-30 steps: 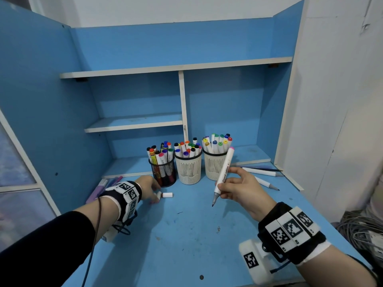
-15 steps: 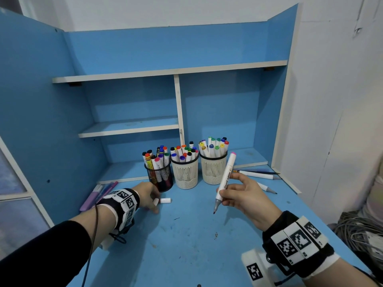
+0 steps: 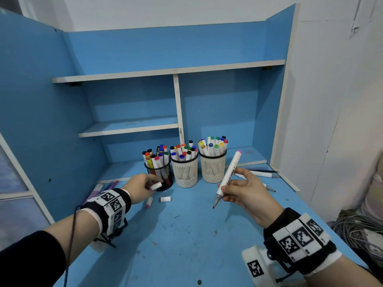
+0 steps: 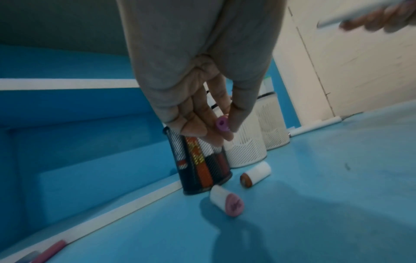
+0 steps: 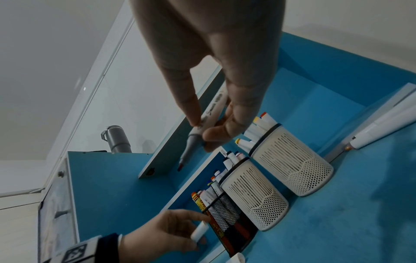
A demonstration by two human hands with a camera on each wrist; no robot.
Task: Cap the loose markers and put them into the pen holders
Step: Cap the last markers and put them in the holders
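Note:
My right hand [image 3: 238,189] holds an uncapped white marker [image 3: 228,176] with a pink end cap, its grey tip pointing down-left; the right wrist view shows fingers pinching the marker [image 5: 210,115] near its nib. My left hand [image 3: 143,185] pinches a white cap [image 3: 155,186] just above the desk, in front of the black mesh holder [image 3: 160,175]; its purple end [image 4: 222,124] shows in the left wrist view. Two more caps lie on the desk: one pink-ended [image 3: 148,202], one brown-ended [image 3: 165,199]. Two white holders [image 3: 185,169] [image 3: 213,167] stand full of markers.
Loose uncapped markers [image 3: 262,174] lie at the back right behind my right hand. Purple and pink pens [image 3: 103,188] lie along the left wall. Blue shelves rise behind the holders. Cables [image 3: 356,230] hang off the desk's right edge.
My left hand has lifted one cap off the desk, and two caps now show below it. The right hand with the marker has stayed roughly where it was.

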